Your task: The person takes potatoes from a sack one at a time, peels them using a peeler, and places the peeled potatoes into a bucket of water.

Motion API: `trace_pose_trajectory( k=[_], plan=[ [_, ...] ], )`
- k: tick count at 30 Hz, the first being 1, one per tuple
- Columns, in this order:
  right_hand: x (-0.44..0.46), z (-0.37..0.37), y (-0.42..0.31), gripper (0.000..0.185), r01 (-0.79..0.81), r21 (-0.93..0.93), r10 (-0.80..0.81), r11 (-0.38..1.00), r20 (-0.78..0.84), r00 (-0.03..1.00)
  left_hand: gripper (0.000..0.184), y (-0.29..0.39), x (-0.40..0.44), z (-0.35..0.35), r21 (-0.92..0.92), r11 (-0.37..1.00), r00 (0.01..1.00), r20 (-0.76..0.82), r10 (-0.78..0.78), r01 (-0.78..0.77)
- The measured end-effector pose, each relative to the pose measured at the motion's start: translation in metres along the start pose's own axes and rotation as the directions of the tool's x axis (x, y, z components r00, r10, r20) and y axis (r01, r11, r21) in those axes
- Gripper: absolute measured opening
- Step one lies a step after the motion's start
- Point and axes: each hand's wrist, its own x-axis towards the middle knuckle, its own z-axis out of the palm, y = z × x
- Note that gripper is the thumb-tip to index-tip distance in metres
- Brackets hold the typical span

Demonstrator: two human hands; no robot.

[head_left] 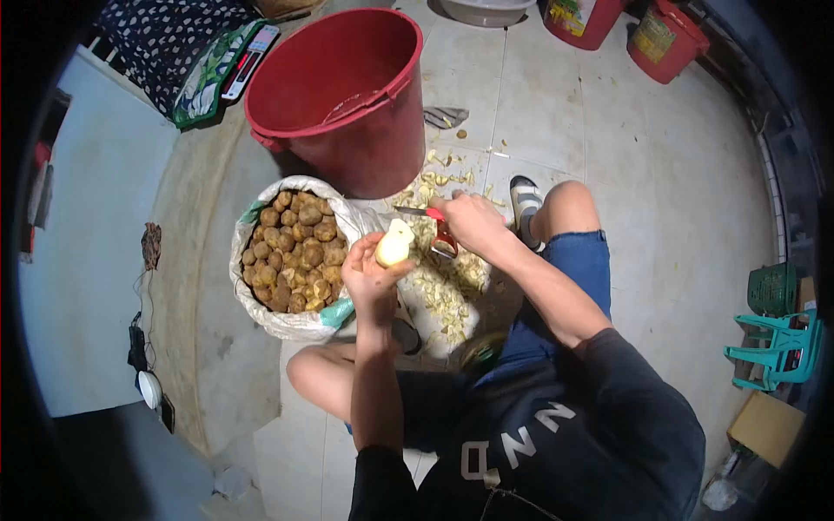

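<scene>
My left hand is closed round a pale, peeled potato, holding it up beside the potato sack. My right hand is wrapped round the red handle of a knife, whose dark blade points left just above the potato without touching it. Under the right fingers shows a red peeler-like tool with a shiny metal part; whether this hand grips it too, I cannot tell. Left of my hands stands an open white sack filled with brown unpeeled potatoes.
A large red bucket stands beyond the sack. Peelings litter the tiled floor between my legs. Smaller red buckets and a whitish basin are at the back. A teal plastic stool is at the far right.
</scene>
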Motion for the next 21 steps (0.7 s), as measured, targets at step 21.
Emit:
trace_pose_trajectory(
  k=[21],
  plan=[
    [0.01,-0.012,0.028,0.041,0.109,0.839,0.006,0.533,-0.132,0.991,0.073,-0.021,0.0,-0.011,-0.209,0.966,0.964,0.249,-0.097,0.151]
  ],
)
